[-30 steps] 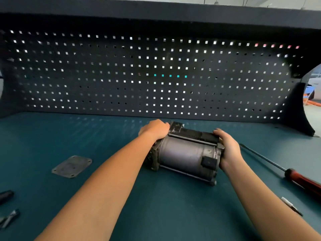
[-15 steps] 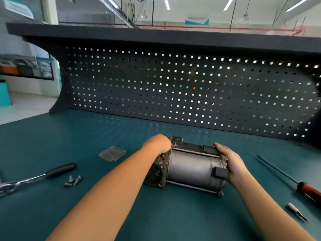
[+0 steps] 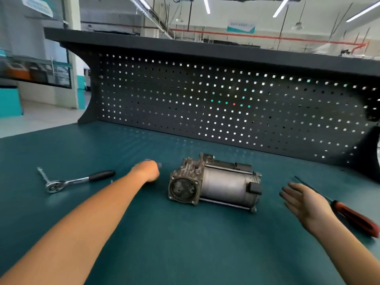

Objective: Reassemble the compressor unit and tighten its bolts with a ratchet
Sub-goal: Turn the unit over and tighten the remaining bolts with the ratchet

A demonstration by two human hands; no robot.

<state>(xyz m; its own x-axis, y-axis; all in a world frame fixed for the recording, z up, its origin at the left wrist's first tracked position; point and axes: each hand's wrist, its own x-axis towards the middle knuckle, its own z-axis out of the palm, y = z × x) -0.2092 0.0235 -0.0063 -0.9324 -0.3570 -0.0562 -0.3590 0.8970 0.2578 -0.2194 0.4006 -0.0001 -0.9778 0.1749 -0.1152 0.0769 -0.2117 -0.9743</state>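
Bench (image 3: 185,243) — compressor (image 3: 224,185) between grips (image 3: 147,171) (image 3: 304,202) (untouched)

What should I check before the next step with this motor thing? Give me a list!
1. Compressor resting flat on the bench, no hand on it: ok.
2. Ratchet lying free, left of it: ok.
3. Right hand open and empty: ok.
4. What the left hand holds: cannot tell, it is blurred.
5. Bolts ready nearby: cannot tell, none clearly visible.
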